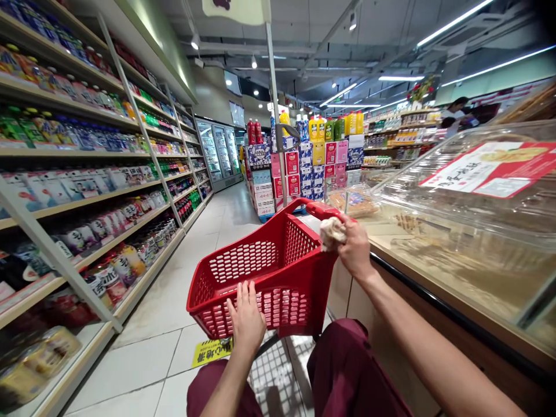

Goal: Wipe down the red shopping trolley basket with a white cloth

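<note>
A red shopping cart (299, 289) with perforated plastic sides stands right in front of my knees. My left hand (249, 318) rests on its near side, fingers stretched over the top rim and nothing held. At the cart's handle (324, 209), my right hand (354, 249) is closed around a crumpled, stained whitish cloth (333, 233), which lies against the red plastic. The visible part of the basket's inside shows red perforated walls; the near wall hides some of its floor.
Shelves of bottled drinks (82, 139) line the left side. On the right stands a display counter (434, 255) with clear plastic covers. Stacked drink cartons (304, 168) and a metal pole (273, 75) are ahead. A yellow wet-floor sticker (208, 352) marks the tiles.
</note>
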`<state>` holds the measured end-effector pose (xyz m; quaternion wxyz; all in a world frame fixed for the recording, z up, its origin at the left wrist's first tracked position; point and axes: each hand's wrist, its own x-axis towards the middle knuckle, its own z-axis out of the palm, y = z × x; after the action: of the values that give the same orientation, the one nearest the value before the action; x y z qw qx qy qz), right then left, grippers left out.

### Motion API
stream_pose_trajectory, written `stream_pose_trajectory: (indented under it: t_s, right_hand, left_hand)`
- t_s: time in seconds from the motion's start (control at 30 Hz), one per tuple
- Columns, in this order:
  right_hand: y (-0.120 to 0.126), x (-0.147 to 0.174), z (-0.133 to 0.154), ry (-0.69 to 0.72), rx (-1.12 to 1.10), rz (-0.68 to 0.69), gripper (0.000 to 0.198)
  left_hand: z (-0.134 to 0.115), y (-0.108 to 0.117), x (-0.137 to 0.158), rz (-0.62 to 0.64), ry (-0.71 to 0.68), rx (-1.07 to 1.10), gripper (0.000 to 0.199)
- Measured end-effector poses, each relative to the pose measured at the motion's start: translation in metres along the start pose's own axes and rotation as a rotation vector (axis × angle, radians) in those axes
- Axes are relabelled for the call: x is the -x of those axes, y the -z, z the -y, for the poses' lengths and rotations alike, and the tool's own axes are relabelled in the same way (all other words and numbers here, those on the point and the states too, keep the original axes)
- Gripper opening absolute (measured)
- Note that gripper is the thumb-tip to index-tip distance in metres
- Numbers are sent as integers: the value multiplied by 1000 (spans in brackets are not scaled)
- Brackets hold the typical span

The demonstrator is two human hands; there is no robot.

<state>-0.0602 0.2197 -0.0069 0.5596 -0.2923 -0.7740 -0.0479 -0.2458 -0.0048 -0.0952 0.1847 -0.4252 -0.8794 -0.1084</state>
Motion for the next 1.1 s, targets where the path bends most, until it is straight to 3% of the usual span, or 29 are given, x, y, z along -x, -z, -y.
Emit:
stream_pose_trajectory:
  t_s: [0.07, 0.23, 0.33, 0.4, 0.53, 0.6, 0.7, 0.77, 0.97, 1.03, 1.1]
  right_hand:
    - [0, 0, 5, -1, 115, 56, 40]
    - [-43, 44, 71, 199, 152, 357, 40]
    - [-48, 51, 73, 302, 108, 431, 37]
    - [-35, 42, 51, 271, 126, 414, 35]
    - [-14, 29, 18, 83, 241, 226, 36]
    - [-21, 39, 30, 112, 235, 207, 37]
    - [-41, 62, 60, 311, 130, 290, 39]
    - [-46, 66, 63, 374, 87, 303, 37]
    - [-18, 45, 18, 113, 233, 127, 36]
    - [-22, 50, 29, 124, 223, 139, 38]
    - [-30, 57, 47, 243, 149, 221, 37]
  left_hand:
    - [-2, 1, 0, -2, 10, 8, 71]
    - [1, 4, -1, 14, -1, 1, 72]
    - [4, 6, -2, 27, -12, -12, 70]
    - [3, 5, -1, 32, -14, -11, 71]
    - [-1, 1, 0, 18, -4, 7, 72]
    - [-2, -1, 1, 5, 8, 13, 72]
    - [0, -2, 2, -2, 4, 4, 72]
    - [2, -2, 3, -1, -11, -6, 73]
    - [-1, -3, 3, -5, -4, 0, 74]
    - [-1, -3, 4, 1, -1, 4, 73]
    - [1, -3, 4, 11, -1, -2, 73]
